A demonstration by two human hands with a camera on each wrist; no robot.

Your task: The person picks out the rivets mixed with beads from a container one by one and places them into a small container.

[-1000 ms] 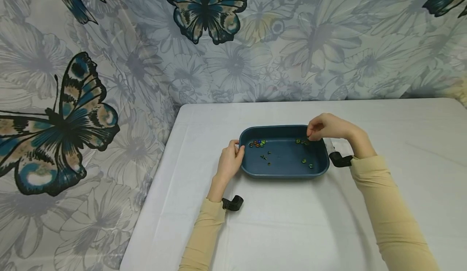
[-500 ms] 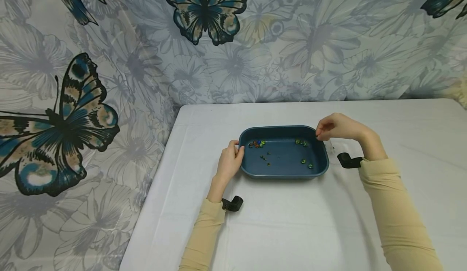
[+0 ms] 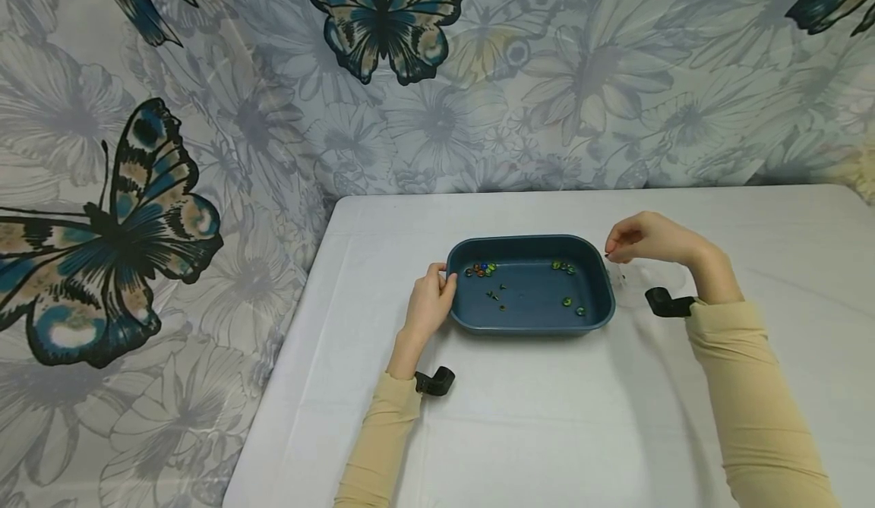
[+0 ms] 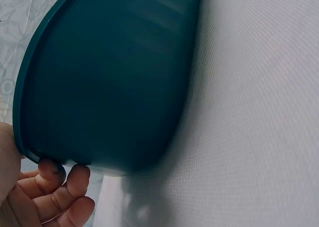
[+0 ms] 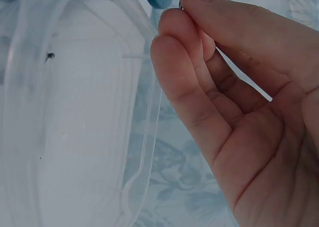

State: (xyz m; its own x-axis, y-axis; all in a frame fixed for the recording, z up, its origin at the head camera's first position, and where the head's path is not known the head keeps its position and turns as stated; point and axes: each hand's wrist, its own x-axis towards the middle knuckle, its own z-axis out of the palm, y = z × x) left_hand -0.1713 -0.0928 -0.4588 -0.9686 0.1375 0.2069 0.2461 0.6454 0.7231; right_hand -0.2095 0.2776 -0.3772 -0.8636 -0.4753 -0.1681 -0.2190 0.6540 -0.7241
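Note:
A dark blue tray (image 3: 529, 295) stands on the white table. Marbles (image 3: 481, 269) of several colours cluster at its left; green marbles (image 3: 567, 302) lie on its right side. Small metal pieces (image 3: 493, 295), perhaps screws, are scattered between. My left hand (image 3: 428, 303) grips the tray's left end, thumb over the rim and fingers outside. Beyond the tray's right end, my right hand (image 3: 652, 238) pinches a tiny dark piece (image 5: 180, 5) between thumb and fingertip; its kind is mostly hidden. Below that hand stands a clear plastic container (image 5: 89, 137) with a small dark bit (image 5: 50, 56) in it.
The clear container is hard to make out against the white table (image 3: 519, 417) in the head view. A butterfly-patterned cloth (image 3: 437, 128) hangs behind the table and along its left. A black wrist camera (image 3: 435, 381) sits on the left wrist.
My right hand has moved right, from above the tray's far right corner to over the clear container, its fingertips still together. The left hand and the tray have stayed in place.

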